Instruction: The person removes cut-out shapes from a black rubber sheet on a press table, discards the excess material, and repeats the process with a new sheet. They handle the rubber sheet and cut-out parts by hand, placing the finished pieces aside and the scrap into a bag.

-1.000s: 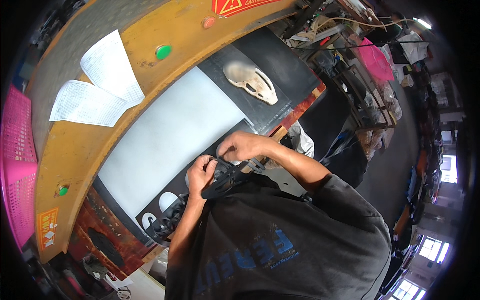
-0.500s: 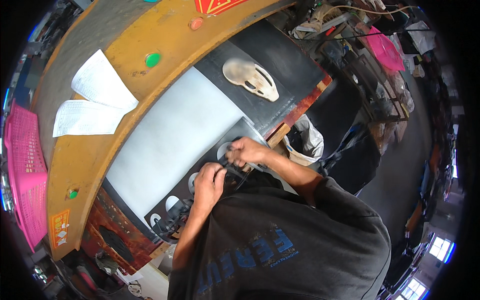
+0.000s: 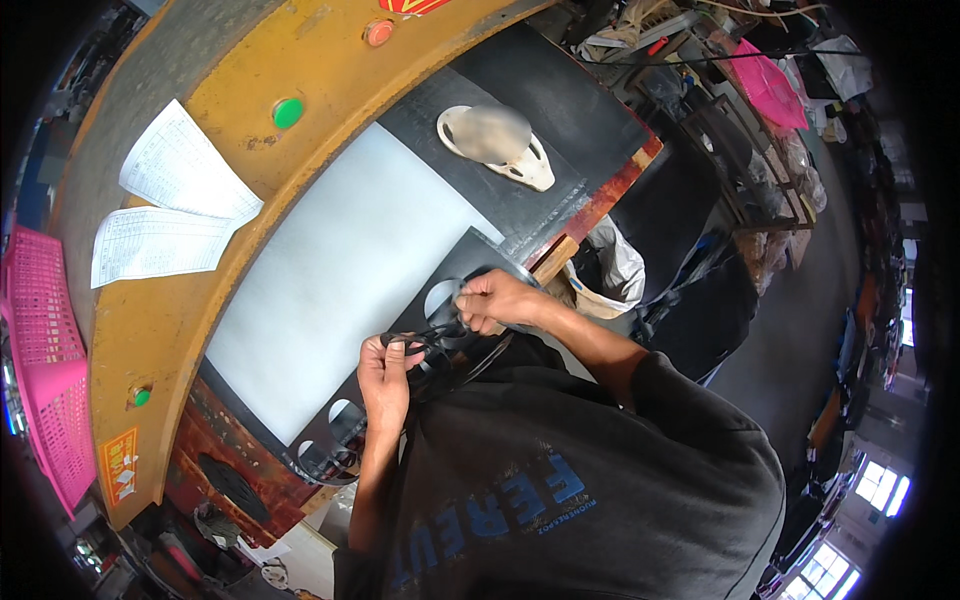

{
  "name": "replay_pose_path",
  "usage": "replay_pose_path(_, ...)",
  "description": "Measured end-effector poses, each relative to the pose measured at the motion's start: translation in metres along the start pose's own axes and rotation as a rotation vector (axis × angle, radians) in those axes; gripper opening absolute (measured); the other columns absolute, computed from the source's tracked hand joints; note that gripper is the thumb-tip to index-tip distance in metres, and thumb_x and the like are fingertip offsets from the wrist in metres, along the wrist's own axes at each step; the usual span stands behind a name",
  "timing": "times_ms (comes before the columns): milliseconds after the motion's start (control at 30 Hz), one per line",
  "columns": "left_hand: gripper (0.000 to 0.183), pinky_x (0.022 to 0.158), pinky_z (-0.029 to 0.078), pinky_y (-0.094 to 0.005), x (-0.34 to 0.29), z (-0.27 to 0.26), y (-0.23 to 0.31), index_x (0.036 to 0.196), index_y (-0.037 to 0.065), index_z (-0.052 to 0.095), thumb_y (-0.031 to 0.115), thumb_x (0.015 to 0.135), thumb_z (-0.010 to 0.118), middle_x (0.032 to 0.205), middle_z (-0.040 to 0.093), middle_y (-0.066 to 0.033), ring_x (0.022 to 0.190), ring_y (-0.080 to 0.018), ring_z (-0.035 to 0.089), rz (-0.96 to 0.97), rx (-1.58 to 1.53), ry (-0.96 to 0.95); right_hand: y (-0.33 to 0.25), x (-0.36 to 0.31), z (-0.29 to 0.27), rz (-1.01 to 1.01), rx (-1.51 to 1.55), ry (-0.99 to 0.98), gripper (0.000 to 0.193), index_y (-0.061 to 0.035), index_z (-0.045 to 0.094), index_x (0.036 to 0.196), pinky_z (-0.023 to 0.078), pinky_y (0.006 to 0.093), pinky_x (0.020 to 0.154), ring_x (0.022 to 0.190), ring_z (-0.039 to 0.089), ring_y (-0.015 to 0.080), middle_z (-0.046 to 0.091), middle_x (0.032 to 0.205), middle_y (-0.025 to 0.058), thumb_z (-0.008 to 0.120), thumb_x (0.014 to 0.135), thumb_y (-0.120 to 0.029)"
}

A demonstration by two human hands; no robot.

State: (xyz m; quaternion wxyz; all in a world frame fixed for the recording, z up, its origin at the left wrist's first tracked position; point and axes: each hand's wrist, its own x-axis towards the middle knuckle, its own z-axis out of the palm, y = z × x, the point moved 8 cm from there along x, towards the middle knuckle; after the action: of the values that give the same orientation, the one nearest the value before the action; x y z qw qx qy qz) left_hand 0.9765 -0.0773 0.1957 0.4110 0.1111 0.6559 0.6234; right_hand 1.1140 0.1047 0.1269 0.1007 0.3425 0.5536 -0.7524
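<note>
Pinched between the thumb and fingers of my left hand are thin black looped pieces of flat sheet material. My right hand is closed in a pinch close by on the right; what lies between its fingertips is too dark to make out. Beneath both hands, a black sheet with round and oval cut-out holes lies along the near edge of a white board. More dark cut pieces rest at the sheet's left end, near my left wrist.
A cream, rounded plate with slots lies on the black table surface beyond the board. The yellow machine beam crosses on the left, carrying paper sheets and green and red buttons. A white sack stands right; a pink basket far left.
My left hand has moved left, away from my right, and now shows the black looped pieces in its fingers. My right hand stays nearly in place.
</note>
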Motion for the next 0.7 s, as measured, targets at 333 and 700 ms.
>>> replay_pose_path(333,0.014,0.09,0.059,-0.035,-0.015,0.049,0.032,0.11,-0.001,0.075,0.006,0.098,0.076,0.109,0.079,-0.014,0.099,-0.027,0.077,0.335,0.485,-0.365,-0.044,0.013,0.008,-0.074,-0.599,-0.01,0.054,0.0011,0.07,0.072,0.054,0.035,0.062,0.062,0.066,0.0174,0.065,0.064,0.0092,0.073,0.096,-0.047)
replay_pose_path(700,0.013,0.08,0.058,-0.0312,-0.035,0.081,0.052,0.106,-0.002,0.073,0.007,0.098,0.078,0.091,0.076,-0.0079,0.084,-0.0155,0.073,0.24,0.381,-0.542,-0.053,0.037,0.045,-0.098,-0.7,-0.084,0.048,0.0001,0.077,0.086,0.058,0.0373,0.063,0.069,0.072,0.0207,0.075,0.074,0.0113,0.073,0.099,-0.046)
